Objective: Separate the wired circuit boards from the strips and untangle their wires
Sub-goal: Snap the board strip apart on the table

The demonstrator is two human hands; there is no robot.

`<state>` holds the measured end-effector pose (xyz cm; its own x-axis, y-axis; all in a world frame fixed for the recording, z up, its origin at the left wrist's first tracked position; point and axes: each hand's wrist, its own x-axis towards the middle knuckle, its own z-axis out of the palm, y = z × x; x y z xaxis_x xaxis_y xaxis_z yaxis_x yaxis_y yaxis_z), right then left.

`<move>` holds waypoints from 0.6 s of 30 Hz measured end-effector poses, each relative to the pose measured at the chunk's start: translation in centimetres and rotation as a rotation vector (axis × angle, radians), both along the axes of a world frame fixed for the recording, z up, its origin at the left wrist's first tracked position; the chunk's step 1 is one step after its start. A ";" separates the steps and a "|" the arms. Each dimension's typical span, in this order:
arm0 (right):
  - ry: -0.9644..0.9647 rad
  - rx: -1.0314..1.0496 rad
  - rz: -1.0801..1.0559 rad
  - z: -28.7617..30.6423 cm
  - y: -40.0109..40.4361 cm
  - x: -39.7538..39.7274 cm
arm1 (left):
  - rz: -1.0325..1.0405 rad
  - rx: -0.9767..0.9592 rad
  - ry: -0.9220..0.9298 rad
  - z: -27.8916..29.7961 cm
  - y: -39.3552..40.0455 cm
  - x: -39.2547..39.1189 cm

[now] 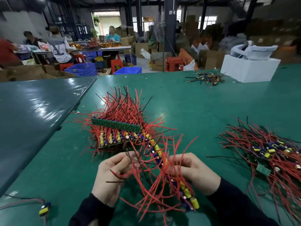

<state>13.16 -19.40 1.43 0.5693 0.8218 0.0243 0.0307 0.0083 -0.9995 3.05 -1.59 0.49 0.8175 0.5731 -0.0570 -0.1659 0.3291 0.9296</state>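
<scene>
Green matting covers the work table (203,103), with a busy workshop of boxes, crates and seated people blurred behind it. Near its front edge both hands hold 1 strip of wired boards (171,175) that runs diagonally between them, its yellow and blue parts in a row and red wires bristling all round. The left hand (112,173) has its fingers curled into the loose red and black wires (130,167), pinching a few; the right hand (193,172) curls round the strip itself, though the wires hide exactly where its fingertips press. Just beyond the hands sits a stack of strips (116,132) not yet broken up, wires sprouting upward. To the right lies a heap of boards (273,154) that look already separated, and a smaller pile (207,78) rests far back beside a white box (249,69). 1 lone board (44,208) lies at the left. By my reading the job is partway: 1 strip in hand, the stack untouched.
</scene>
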 end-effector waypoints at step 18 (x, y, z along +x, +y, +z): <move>0.275 -0.127 -0.099 -0.3 -0.7 2.2 | -0.101 -0.128 0.009 -0.6 0.4 -0.3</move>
<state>15.39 -20.12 1.14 0.6180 0.7484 -0.2410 -0.2463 -0.1068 -0.9633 2.74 -1.19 -0.09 0.8696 0.4758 -0.1321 -0.1177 0.4595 0.8803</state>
